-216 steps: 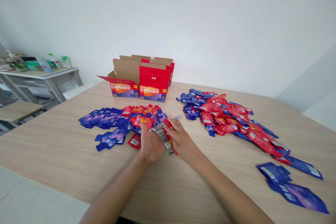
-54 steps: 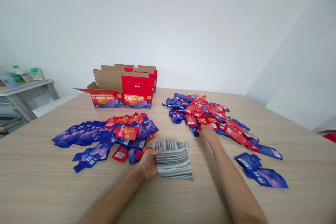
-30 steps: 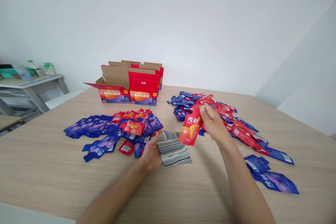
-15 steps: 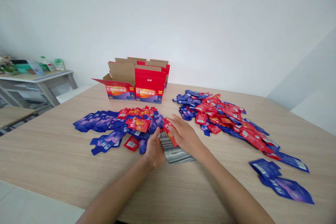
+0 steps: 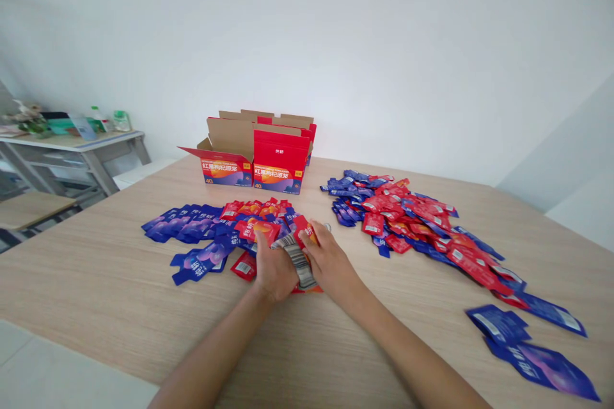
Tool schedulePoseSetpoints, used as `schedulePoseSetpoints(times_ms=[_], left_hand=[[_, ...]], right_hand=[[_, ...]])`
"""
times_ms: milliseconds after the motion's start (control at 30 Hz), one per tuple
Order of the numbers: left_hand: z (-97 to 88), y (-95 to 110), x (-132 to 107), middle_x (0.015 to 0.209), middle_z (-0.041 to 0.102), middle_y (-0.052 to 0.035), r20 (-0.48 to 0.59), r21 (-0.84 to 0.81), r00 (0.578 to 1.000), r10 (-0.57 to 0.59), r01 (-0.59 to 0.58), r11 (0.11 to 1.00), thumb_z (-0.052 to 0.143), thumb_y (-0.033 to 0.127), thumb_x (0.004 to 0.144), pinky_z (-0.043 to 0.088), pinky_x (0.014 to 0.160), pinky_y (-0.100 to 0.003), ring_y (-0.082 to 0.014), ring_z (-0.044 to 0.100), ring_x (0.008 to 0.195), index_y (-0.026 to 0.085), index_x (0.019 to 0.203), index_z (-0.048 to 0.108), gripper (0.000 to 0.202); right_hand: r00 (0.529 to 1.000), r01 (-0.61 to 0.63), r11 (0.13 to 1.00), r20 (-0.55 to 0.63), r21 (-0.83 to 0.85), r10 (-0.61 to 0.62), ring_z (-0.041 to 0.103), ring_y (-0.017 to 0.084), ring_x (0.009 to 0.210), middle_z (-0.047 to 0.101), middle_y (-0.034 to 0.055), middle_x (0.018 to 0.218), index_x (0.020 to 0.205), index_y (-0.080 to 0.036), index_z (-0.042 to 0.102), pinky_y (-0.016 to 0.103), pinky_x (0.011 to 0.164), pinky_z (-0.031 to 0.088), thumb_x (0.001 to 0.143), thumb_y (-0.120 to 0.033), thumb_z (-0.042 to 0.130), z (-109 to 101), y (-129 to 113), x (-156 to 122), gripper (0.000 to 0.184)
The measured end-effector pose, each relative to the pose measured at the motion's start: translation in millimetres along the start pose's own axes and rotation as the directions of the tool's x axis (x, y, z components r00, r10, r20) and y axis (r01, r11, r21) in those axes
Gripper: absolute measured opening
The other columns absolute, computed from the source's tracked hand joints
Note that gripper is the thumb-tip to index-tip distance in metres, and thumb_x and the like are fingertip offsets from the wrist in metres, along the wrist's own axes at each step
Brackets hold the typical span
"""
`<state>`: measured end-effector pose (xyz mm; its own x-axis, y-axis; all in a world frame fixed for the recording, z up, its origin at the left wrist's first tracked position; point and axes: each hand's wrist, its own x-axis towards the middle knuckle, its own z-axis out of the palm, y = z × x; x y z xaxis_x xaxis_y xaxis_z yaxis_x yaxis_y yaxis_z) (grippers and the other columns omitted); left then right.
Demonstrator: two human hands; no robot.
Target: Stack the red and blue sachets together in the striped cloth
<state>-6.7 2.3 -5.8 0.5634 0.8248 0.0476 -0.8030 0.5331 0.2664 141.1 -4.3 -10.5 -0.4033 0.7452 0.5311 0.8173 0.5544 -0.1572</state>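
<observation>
The red pouch (image 5: 302, 226), fetched from the pile (image 5: 398, 211) right of the right hand (image 5: 330, 262), is now between both hands, pinched in the right hand while the left hand (image 5: 277, 271) clasps the striped cloth (image 5: 298, 259) across it, so wiping seems under way beside the laid-out pouches (image 5: 194, 223) left of the left hand.

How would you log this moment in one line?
left hand: grips striped cloth; right hand: holds red printed pouch against cloth; beyond: open goji-puree cartons
</observation>
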Motion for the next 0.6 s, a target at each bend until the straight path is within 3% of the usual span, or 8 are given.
schedulePoseSetpoints(times_ms=[133, 267, 367, 467, 600], left_hand=[[0.4, 7, -1, 0.134, 0.065, -0.0202, -0.029, -0.004, 0.999, 0.023, -0.023, 1.0, 0.029, 0.085, 0.083, 0.034, 0.115, -0.052, -0.0368, 0.052, 0.134, 0.01, 0.137, 0.058, 0.097], [1.3, -2, -2, 0.135, 0.064, -0.0194, -0.031, -0.003, 0.999, 0.027, -0.028, 1.0, 0.029, 0.081, 0.087, 0.034, 0.115, -0.05, -0.0353, 0.052, 0.134, 0.01, 0.138, 0.057, 0.092], [-0.3, -10, -3, 0.135, 0.064, -0.0201, -0.043, 0.001, 0.999, -0.02, 0.02, 1.0, 0.027, 0.082, 0.087, 0.034, 0.115, -0.05, -0.0353, 0.053, 0.134, 0.01, 0.138, 0.057, 0.093], [-3.6, -10, -4, 0.136, 0.064, -0.0169, -0.026, 0.014, 0.999, -0.047, 0.047, 0.999, 0.028, 0.079, 0.089, 0.032, 0.117, -0.049, -0.0331, 0.051, 0.136, 0.014, 0.14, 0.056, 0.088], [-6.0, -1, -5, 0.139, 0.062, -0.0179, 0.04, 0.037, 0.998, -0.051, 0.049, 0.998, 0.029, 0.083, 0.086, 0.029, 0.118, -0.051, -0.0349, 0.045, 0.141, 0.012, 0.142, 0.054, 0.094]], right_hand=[[1.0, -0.003, 0.999, 0.023, -0.044, 0.004, 0.034, 0.034, 0.148, 0.04, 0.021, 0.155, 0.137, -0.012, 0.058, 0.054, 0.117, 0.04, 0.087, 0.002, 0.048, -1, -10, -4, 0.053], [0.997, -0.011, 0.996, 0.081, -0.086, 0.018, 0.037, 0.035, 0.146, 0.042, 0.0232, 0.155, 0.137, -0.01, 0.059, 0.053, 0.117, 0.04, 0.087, 0.0, 0.049, -11, -14, -4, 0.052], [0.994, 0.016, 0.995, 0.109, -0.097, -0.005, 0.043, 0.034, 0.142, 0.048, 0.0222, 0.151, 0.138, -0.012, 0.059, 0.058, 0.115, 0.038, 0.093, -0.009, 0.05, -17, -12, -1, 0.046], [0.99, 0.096, 0.992, 0.114, -0.077, -0.087, 0.039, 0.034, 0.146, 0.047, 0.0224, 0.153, 0.143, -0.011, 0.054, 0.06, 0.119, 0.031, 0.098, -0.024, 0.052, -20, -10, 1, 0.046], [0.967, 0.171, 0.985, 0.189, 0.004, -0.169, 0.028, 0.036, 0.151, 0.035, 0.0272, 0.158, 0.152, -0.004, 0.038, 0.057, 0.121, 0.031, 0.09, -0.048, 0.067, -27, -8, 1, 0.082]])
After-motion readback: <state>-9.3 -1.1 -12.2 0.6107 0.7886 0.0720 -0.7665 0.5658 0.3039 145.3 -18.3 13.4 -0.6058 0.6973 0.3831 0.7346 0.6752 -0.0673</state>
